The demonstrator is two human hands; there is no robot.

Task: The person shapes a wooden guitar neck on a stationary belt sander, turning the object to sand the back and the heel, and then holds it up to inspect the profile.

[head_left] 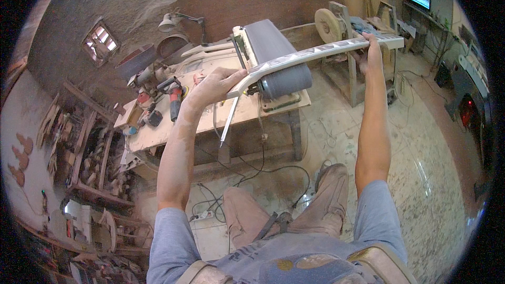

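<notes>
Long, pale, curved strip (315,52) with grey-patterned top, crosswise over sanding belt (286,81)

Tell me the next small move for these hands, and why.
Probably ease the curved strip lightly against the sanding belt, keeping it steady: the left hand grips it near one end, the right hand near the other, and its middle crosses the belt's rounded end in view. Whether they already touch, I cannot tell.
</notes>
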